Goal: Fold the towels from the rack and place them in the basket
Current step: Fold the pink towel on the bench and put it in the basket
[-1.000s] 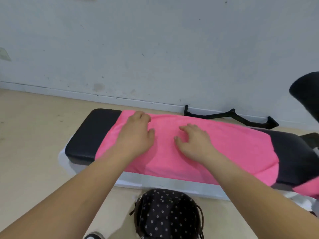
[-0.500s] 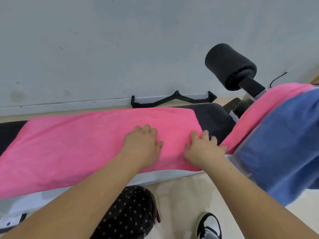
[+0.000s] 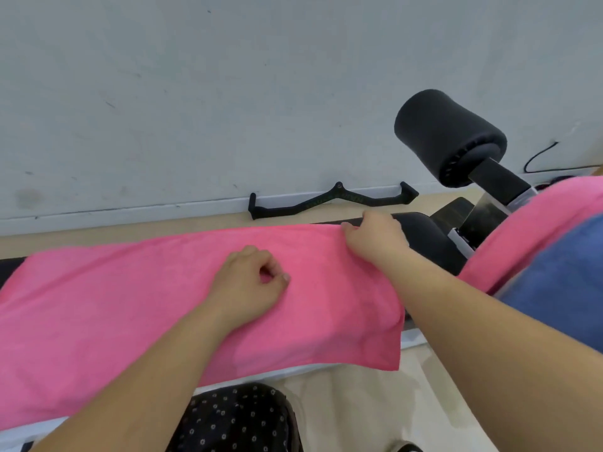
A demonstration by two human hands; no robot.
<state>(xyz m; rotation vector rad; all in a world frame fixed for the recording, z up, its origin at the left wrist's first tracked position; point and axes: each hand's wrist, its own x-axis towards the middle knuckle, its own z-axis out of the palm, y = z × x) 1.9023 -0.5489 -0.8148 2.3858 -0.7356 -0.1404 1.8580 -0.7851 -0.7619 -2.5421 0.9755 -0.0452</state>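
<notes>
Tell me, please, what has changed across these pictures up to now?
The right hand moved across the pink towel, from its near edge to its far right corner, and gripped that corner. The left hand, flat before, curled its fingers on the cloth; whether it pinches it is unclear. The towel stayed spread along the bench.

The spread towel (image 3: 130, 305) is pink, the bench (image 3: 421, 230) black, the basket (image 3: 235, 419) black with white dots.

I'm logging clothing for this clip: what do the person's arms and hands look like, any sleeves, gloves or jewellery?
Both forearms are bare, with no sleeves in view. The left hand and right hand wear no gloves; no watch, ring or band shows.
</notes>
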